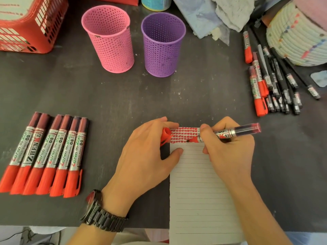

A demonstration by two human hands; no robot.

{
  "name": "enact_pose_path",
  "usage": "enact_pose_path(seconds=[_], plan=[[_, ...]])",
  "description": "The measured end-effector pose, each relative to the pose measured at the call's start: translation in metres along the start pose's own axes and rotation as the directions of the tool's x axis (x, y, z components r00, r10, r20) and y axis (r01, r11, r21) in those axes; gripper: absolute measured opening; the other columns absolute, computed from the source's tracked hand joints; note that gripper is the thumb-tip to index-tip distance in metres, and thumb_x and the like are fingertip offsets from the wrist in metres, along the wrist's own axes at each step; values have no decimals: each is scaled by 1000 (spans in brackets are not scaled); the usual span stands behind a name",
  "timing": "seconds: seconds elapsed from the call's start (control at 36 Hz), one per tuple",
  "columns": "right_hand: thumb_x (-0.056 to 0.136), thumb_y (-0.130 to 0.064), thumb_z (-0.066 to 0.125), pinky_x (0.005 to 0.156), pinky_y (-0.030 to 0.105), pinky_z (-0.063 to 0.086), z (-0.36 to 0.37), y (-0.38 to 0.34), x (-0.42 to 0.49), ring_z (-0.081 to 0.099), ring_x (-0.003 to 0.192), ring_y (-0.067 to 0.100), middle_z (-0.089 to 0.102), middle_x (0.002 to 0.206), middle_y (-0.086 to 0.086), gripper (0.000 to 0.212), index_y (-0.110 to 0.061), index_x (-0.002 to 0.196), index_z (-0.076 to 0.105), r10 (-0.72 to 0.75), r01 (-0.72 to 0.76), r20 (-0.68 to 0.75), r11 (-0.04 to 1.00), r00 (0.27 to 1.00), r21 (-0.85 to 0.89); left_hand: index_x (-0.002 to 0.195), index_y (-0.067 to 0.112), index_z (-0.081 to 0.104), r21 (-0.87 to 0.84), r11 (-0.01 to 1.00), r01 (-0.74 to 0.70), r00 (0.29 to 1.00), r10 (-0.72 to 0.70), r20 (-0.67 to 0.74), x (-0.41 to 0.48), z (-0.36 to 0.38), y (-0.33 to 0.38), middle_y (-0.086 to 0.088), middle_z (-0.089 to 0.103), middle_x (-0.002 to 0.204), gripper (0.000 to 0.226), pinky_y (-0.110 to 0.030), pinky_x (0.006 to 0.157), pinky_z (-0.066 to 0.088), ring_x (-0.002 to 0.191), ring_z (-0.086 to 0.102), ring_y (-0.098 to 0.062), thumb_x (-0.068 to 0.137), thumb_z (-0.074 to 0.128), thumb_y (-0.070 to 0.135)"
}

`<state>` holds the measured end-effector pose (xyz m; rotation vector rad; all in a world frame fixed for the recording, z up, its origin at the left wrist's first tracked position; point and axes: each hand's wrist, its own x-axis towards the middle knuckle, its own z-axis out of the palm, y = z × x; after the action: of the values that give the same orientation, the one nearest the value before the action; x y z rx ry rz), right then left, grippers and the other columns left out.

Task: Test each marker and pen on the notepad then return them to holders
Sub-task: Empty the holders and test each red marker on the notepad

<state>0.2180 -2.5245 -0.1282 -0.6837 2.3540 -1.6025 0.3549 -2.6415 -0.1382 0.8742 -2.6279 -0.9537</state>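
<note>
Far L, six capped red markers (pixel 44 156) lie in a neat row on the table (pixel 106 96); prob. the tested batch, tho that's a guess. Behind them the pink holder (pixel 109 39) & purple holder (pixel 163 45) stand side by side w/ nothing sticking out, so the return step looks not yet begun. L hand (pixel 146 156) curls round a red cap (pixel 166 136), thumb pressing the notepad (pixel 200 191) at its left edge. Rows of red test marks (pixel 184 135) fill the pad's top. R hand (pixel 228 152) grips an uncapped marker (pixel 230 133) in a writing hold, tip touching the paper below the lowest row. Far R, a loose pile of markers and pens (pixel 274 82) likely awaits testing, so approx. mid-task at best.
</note>
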Motion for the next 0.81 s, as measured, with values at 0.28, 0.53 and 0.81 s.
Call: enact_pose_path(seconds=[0.28,0.53,0.81], plan=[[89,-15,71,46,16,46,0,0,1,59,43,6,62,50,-3,26,-15,66,59,-11,11,-7,1000,1000,-9,127,51,40,2,1000,13,1000,-13,15,0,1,-1,25,44,142,56,-7,93,17,128,41,0,76,60,62],[89,-15,70,44,14,45,0,0,0,58,42,7,62,50,-4,26,-16,65,59,-14,14,-5,1000,1000,-6,126,54,40,4,1000,11,1000,-11,-5,0,4,-2,26,45,141,55,-10,94,15,122,37,7,76,59,64],[89,-14,70,46,17,47,0,1,0,58,43,8,62,50,-1,26,-13,66,58,11,-11,-14,1000,1000,6,127,51,41,-7,1000,-11,1000,11,-16,-1,5,-4,28,44,139,55,-6,93,16,119,29,14,76,57,65]])
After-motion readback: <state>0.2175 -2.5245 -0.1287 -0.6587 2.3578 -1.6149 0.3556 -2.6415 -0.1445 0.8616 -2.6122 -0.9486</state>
